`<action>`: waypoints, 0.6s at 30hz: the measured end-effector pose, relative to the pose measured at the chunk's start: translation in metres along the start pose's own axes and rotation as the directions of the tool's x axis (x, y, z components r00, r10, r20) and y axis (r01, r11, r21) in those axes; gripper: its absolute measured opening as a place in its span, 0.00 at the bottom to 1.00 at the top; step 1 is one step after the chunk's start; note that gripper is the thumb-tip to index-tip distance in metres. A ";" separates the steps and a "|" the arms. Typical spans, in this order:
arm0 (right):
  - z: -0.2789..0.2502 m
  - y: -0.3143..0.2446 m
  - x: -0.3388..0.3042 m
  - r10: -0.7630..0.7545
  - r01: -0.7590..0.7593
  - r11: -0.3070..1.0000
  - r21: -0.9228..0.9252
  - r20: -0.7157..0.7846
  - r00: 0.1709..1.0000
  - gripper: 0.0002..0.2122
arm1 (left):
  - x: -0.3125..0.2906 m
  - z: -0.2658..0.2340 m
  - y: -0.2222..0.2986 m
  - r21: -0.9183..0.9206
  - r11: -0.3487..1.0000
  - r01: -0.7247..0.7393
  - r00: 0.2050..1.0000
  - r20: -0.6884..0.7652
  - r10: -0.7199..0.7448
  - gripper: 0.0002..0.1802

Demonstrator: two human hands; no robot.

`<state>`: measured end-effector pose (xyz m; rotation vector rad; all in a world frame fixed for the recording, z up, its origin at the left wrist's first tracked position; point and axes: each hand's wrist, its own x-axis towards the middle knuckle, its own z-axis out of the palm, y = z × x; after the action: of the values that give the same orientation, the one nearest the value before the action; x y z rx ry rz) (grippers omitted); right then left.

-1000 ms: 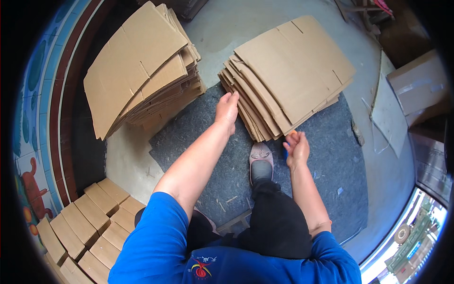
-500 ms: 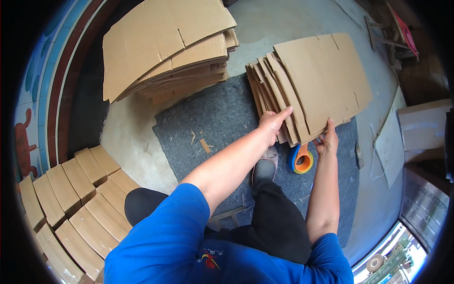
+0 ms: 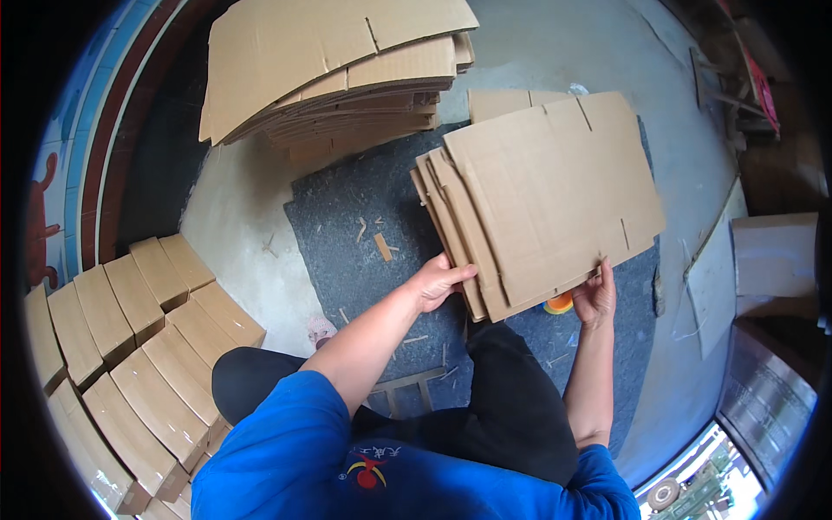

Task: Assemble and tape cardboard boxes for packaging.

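Between my hands is a bundle of flattened cardboard boxes (image 3: 555, 195), tilted, with several brown sheets showing along its left edge. My left hand (image 3: 440, 282) grips the near left corner, thumb on top and fingers tucked under the sheets. At the near right edge my right hand (image 3: 596, 293) holds the same bundle, its thumb on the upper face. Just under that edge, a roll of tape (image 3: 559, 303) with an orange core lies partly hidden. Behind the bundle another flat cardboard piece (image 3: 498, 105) shows.
A tall stack of flattened cardboard (image 3: 286, 61) stands at the far left. Rows of closed brown boxes (image 3: 143, 347) fill the near left. A dark grey mat (image 3: 347, 225) with cardboard scraps covers the floor. Further cartons (image 3: 776, 256) stand at the right edge.
Both hands have drawn the cardboard bundle nearer and to the left. It now covers most of the tape roll, and a flat piece is left visible behind it.
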<state>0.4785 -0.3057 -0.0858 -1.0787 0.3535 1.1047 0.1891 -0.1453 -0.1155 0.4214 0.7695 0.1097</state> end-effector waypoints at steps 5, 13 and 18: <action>0.015 0.065 0.008 0.053 -0.057 0.961 -0.270 -0.024 0.998 0.27 | -0.094 -0.101 -0.060 -0.150 0.984 0.093 0.996 0.006 -0.093 0.31; 0.099 0.142 -0.015 0.415 -0.135 0.769 -0.625 0.328 0.849 0.33 | -0.209 -0.121 -0.159 -0.238 0.840 0.488 0.811 -0.232 -0.537 0.23; 0.134 0.159 0.022 0.527 -0.041 0.666 -0.745 0.430 0.733 0.34 | -0.193 -0.060 -0.164 0.461 0.585 0.668 0.744 -0.425 -0.515 0.21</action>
<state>0.3184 -0.1758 -0.1202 -1.2410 -0.5026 1.9270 -0.0003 -0.3224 -0.0950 0.7266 1.1662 -0.7689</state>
